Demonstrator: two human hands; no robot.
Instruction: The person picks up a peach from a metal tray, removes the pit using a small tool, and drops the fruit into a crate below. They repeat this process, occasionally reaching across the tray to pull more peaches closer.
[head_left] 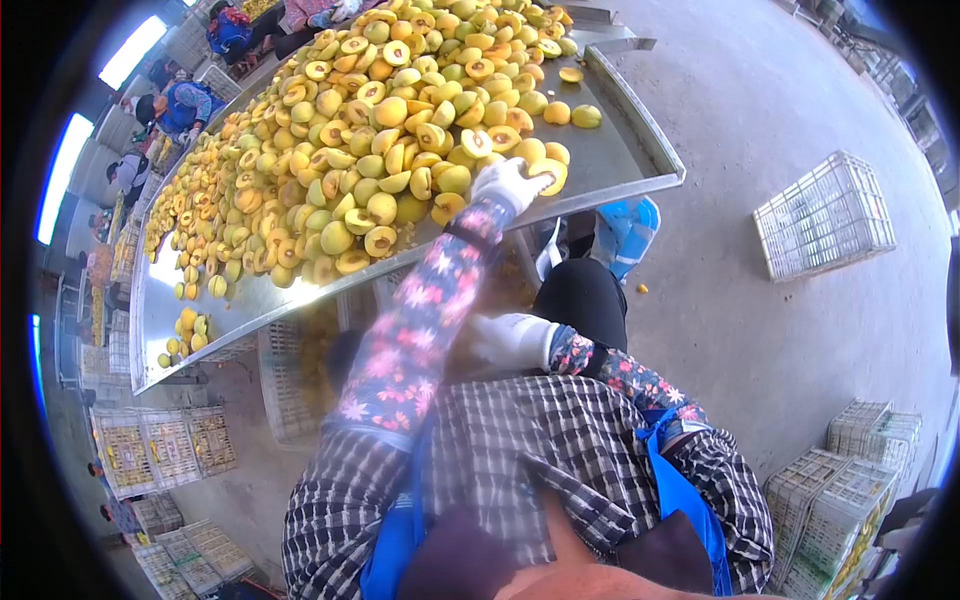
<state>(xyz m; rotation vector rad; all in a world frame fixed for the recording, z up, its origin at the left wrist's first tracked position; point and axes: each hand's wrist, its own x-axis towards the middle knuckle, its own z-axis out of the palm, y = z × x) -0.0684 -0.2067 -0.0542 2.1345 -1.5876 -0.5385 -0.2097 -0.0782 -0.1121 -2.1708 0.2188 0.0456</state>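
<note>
Halved yellow peach [551, 172], cut face up, pit hollow showing, at near edge of metal table [622, 158], touching fingers of white-gloved left hand [508, 183]. Just beside big heap of peach halves [380, 130]: yellow-green skins, orange-yellow flesh, some cut face up, some dome up, spread along tabletop. Few loose halves [572, 114] lying apart at right.

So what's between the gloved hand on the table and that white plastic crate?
Head view: a halved yellow peach at the left hand, bare steel table, its rim, then bare concrete floor.
</note>
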